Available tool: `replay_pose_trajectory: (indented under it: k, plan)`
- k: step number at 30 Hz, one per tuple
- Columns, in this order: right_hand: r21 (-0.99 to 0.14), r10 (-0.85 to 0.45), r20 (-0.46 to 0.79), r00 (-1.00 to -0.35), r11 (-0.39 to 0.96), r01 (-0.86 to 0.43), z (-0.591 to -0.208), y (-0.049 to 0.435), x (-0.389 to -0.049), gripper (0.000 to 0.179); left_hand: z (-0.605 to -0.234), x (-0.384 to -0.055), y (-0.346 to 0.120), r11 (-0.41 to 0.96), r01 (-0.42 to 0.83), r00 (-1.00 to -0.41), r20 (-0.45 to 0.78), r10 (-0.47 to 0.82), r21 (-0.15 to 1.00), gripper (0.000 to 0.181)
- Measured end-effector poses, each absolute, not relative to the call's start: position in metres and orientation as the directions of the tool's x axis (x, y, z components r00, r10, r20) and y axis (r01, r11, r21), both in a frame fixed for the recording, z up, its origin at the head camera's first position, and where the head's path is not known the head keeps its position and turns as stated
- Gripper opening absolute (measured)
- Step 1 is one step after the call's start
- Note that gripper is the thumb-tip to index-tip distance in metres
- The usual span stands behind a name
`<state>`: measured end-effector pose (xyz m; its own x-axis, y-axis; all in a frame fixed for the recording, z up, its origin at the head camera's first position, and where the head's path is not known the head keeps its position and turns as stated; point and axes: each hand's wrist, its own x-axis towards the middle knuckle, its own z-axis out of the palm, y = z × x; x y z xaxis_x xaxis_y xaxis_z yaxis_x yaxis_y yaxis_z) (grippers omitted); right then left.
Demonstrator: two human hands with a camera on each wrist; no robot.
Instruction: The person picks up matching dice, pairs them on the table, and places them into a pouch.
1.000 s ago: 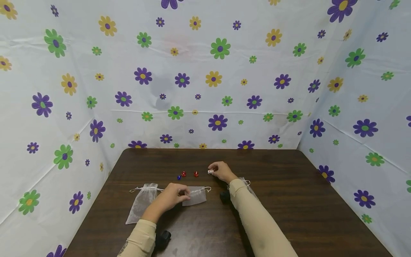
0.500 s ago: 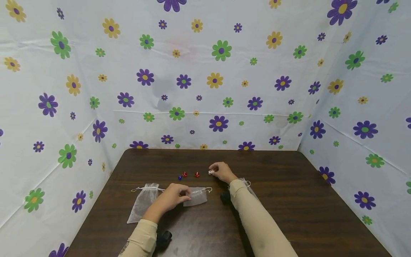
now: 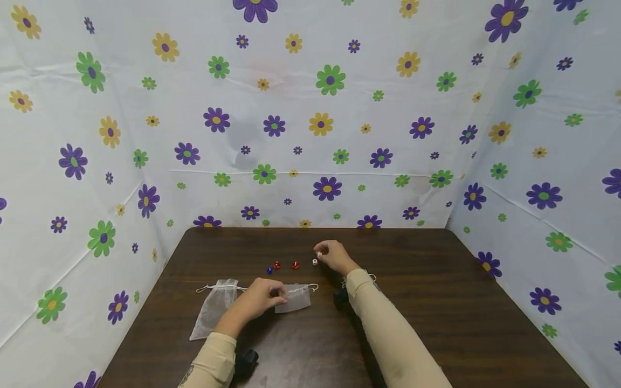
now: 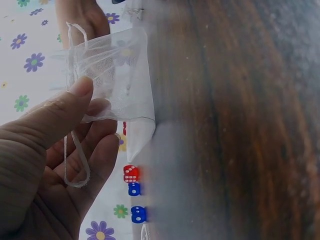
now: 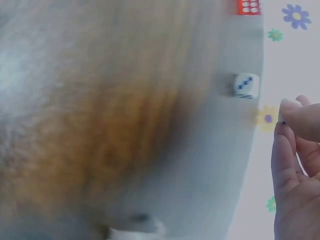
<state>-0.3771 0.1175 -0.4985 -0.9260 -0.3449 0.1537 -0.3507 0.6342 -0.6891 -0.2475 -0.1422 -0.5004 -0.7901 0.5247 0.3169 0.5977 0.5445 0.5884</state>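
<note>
My left hand point(image 3: 262, 297) pinches a small sheer white drawstring bag point(image 4: 117, 75) by its drawstring edge, between thumb and fingers; the cord loops hang beside the fingers. Farther back, my right hand point(image 3: 336, 256) pinches a white die point(image 3: 319, 254) between thumb and fingertips, mostly hidden by the fingers in the right wrist view. Just below it on the table sits a second white die point(image 5: 247, 86) with dark blue pips. To the left lie two red dice point(image 3: 295, 265) and blue dice, with two blue ones point(image 4: 138, 214) showing in the left wrist view.
Another sheer drawstring bag point(image 3: 215, 307) lies flat on the brown wooden table point(image 3: 436, 323), left of my left hand. A further sheer bag is partly hidden behind the right forearm point(image 3: 388, 328). A flower-printed white cloth point(image 3: 310, 108) surrounds the table's back and sides.
My right hand has risen slightly with one white die, parting it from the other white die, which stays on the table. My left hand holds the bag in about the same place.
</note>
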Motion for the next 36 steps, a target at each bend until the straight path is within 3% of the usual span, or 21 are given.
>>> replay_pose_trajectory:
  k: [28, 36]
  plan:
    - [-0.587, -0.477, 0.281, -0.833, 0.601, -0.542, -0.413, 0.095, -0.333, 0.022, -0.496, -0.244, -0.139, 0.575, 0.567, -0.810, 0.273, 0.518, 0.590, 0.009]
    - [-0.600, -0.517, 0.332, -0.789, 0.529, -0.600, -0.397, 0.091, -0.316, 0.021, -0.495, -0.248, -0.137, 0.580, 0.568, -0.811, 0.275, 0.517, 0.584, 0.010]
